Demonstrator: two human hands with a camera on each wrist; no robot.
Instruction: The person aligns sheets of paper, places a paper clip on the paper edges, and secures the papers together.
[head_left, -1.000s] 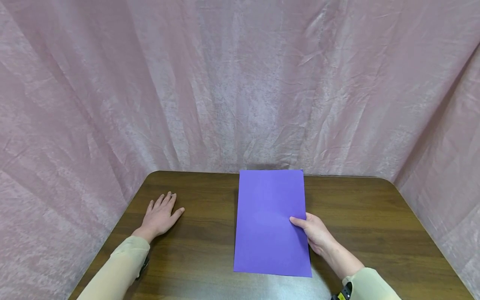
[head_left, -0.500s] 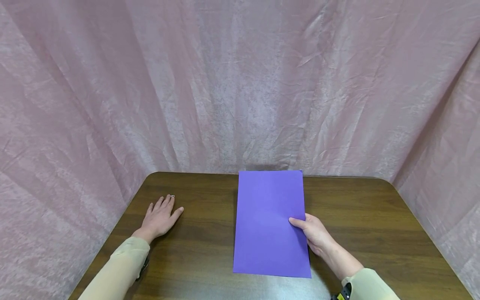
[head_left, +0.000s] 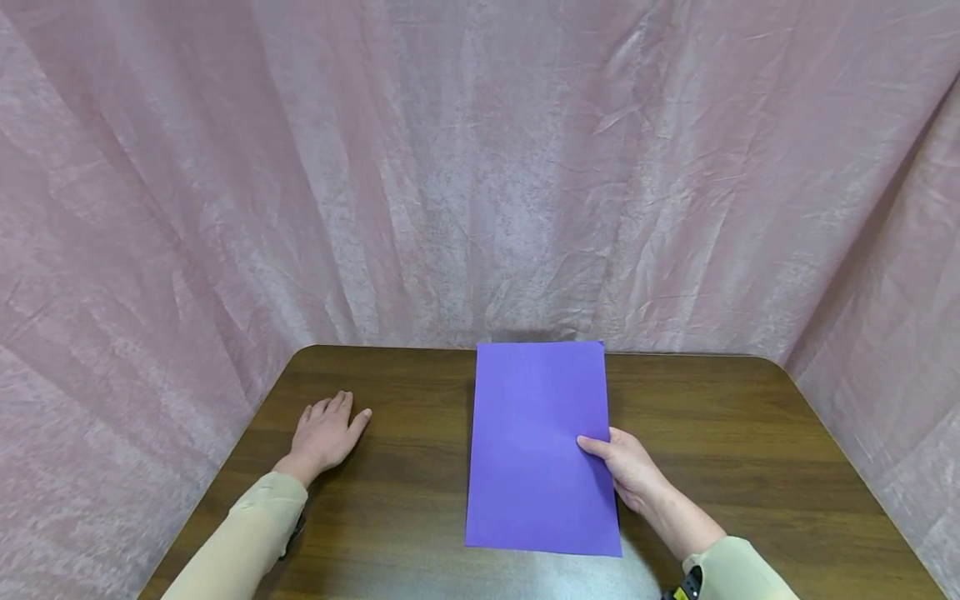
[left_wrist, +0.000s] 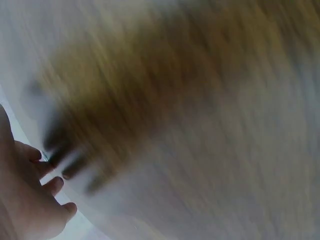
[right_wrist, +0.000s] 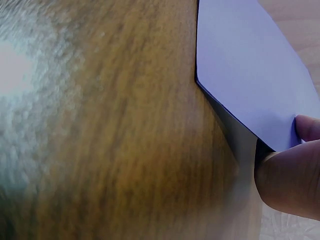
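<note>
A purple sheet of paper (head_left: pixel 536 483) stands out over the middle of the table, its long side running away from me. My right hand (head_left: pixel 636 473) grips its right edge, thumb on top and the other fingers behind. In the right wrist view the paper (right_wrist: pixel 245 65) shows a lower corner lifted off the wood, with the thumb (right_wrist: pixel 309 128) pressed on its face. At the left my left hand (head_left: pixel 324 435) is low over the table, palm down, fingers slightly bent and thumb spread. Its fingertips (left_wrist: pixel 54 185) sit near their dark shadow in the left wrist view.
The brown wood-grain table (head_left: pixel 720 467) has rounded far corners and a glossy top with a light reflection near the front. A pink velvety curtain (head_left: pixel 480 167) hangs right behind its far edge and along both sides.
My left hand has drawn slightly back and right, its fingers more bent. A small silvery thing at its fingertips no longer shows. My right hand and the paper have barely moved.
</note>
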